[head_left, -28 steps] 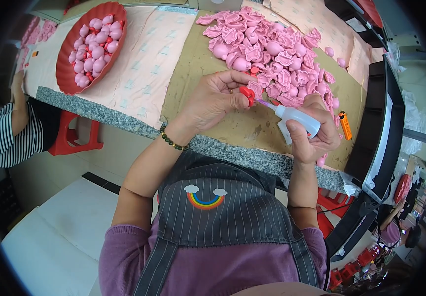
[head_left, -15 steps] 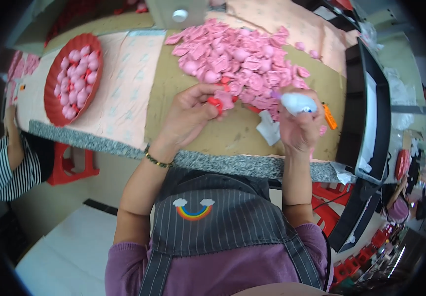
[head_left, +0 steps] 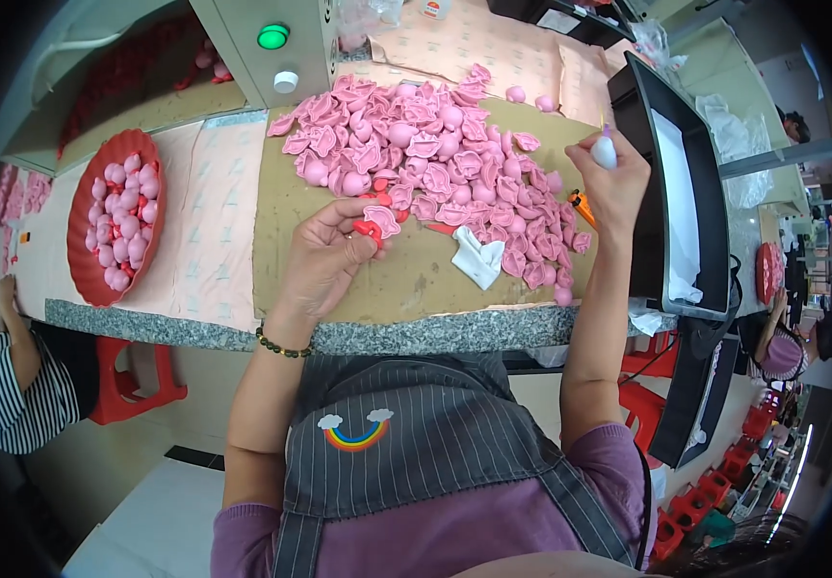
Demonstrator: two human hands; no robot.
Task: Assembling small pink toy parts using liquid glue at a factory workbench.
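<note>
My left hand (head_left: 323,258) pinches a small red part with a pink ruffled piece (head_left: 381,221) at its tip, just above the board. A white squeeze bottle with a purple tip (head_left: 605,151) is gripped in my right hand (head_left: 620,183), nozzle upward, out at the right near the black tray. Past my left fingers spreads a heap of pink ruffled, cup-like pieces and round balls (head_left: 450,144). A few red parts (head_left: 395,196) lie at the heap's near edge. Between my hands rests a crumpled white cloth (head_left: 479,258).
At left stands a red fluted bowl (head_left: 77,236) of pink balls. A grey box with a green light (head_left: 273,38) rises at the back. An orange tool (head_left: 582,206) lies beside my right forearm, near the black tray (head_left: 721,275). Another person's striped sleeve (head_left: 16,390) shows far left.
My right hand has swung up and to the right with the bottle, away from my left hand. The bottle's tip now points upward. My left hand keeps its hold; the whole view has shifted.
</note>
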